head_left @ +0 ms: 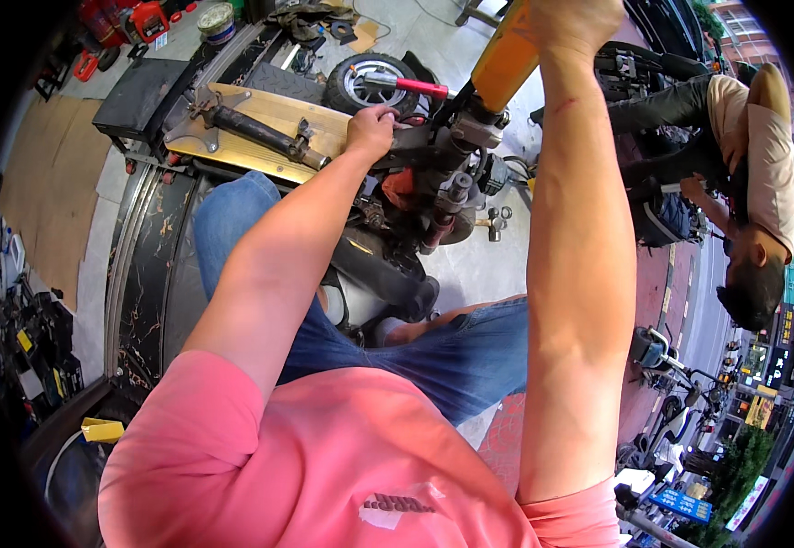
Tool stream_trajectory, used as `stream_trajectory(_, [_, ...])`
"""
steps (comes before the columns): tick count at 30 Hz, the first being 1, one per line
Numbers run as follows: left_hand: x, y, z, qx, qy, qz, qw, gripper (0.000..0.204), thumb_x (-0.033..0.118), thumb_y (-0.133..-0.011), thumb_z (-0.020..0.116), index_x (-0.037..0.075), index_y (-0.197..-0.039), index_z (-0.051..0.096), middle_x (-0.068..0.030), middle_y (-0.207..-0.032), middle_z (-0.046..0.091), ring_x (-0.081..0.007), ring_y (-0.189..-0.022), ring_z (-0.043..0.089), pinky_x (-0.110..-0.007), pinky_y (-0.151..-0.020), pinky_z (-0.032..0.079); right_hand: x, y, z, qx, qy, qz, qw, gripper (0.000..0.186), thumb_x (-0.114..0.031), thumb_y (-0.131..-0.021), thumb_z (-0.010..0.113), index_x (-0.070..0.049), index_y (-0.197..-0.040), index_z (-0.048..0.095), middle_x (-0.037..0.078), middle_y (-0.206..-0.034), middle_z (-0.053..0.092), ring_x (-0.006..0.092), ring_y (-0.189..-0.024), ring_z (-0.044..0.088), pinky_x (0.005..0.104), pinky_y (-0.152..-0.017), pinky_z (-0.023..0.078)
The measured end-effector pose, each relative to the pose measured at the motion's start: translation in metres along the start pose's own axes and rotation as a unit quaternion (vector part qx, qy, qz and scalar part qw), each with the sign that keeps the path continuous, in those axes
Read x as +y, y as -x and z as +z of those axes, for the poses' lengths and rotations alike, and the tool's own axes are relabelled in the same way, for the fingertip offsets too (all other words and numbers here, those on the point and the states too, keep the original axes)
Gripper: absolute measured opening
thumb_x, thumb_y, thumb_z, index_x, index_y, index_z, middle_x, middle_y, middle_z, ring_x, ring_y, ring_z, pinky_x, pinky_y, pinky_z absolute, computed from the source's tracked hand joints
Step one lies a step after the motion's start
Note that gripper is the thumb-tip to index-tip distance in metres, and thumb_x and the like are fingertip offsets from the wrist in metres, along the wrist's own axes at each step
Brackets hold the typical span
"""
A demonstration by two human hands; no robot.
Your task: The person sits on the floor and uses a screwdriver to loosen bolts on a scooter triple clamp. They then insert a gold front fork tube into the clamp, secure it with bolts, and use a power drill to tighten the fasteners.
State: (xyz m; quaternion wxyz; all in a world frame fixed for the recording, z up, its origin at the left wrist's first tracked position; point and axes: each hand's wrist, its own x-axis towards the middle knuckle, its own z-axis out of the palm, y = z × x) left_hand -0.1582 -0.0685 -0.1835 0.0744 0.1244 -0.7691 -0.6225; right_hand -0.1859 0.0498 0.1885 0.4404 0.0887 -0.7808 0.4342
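My right hand (575,23), cut off by the upper edge, is closed against the upper end of a thick orange-yellow post (507,59). The post leans down to a grey metal joint (477,130) on a dark wheeled vehicle's partly dismantled frame (452,196). My left hand (370,132) has its fingers curled at the left end of a dark arm (408,142) of that frame; what lies inside them is hidden. Just beyond, a red-handled tool with a silver end (420,88) rests across a small wheel with a black tyre (367,84).
A wooden board (251,105) bears a dark metal tube (255,130), left of my hands. A hammer (494,222) stands on the floor near the frame. A black low stool (139,96) is farther left. At right, another person (762,173) sits beside parked two-wheelers.
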Motion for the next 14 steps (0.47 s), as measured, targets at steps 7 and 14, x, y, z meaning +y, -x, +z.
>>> stream_trajectory(7, [0.039, -0.014, -0.048, -0.232, -0.241, 0.149, 0.931, 0.034, 0.019, -0.087, 0.064, 0.009, -0.117, 0.075, -0.0159, -0.117, 0.074, -0.0353, -0.114, 0.068, -0.043, -0.102, 0.052, 0.014, -0.001, 0.009, 0.029, -0.043, -0.009, 0.999, 0.053, -0.038, -0.079, 0.089, 0.001, -0.108, 0.067, 0.019, -0.096, 0.077, 0.0338, -0.09, 0.076, 0.0434, -0.083, 0.058])
stream_trajectory(14, [0.096, 0.004, -0.063, -0.382, -0.389, 0.298, 0.783, 0.073, 0.03, -0.076, 0.08, 0.012, -0.143, 0.057, -0.0135, -0.148, 0.054, -0.036, -0.138, 0.051, -0.05, -0.113, 0.046, 0.003, 0.003, -0.001, 0.018, 0.004, 0.011, 1.0, 0.051, -0.037, -0.082, 0.088, 0.001, -0.109, 0.066, 0.021, -0.094, 0.076, 0.0358, -0.089, 0.076, 0.0451, -0.084, 0.058])
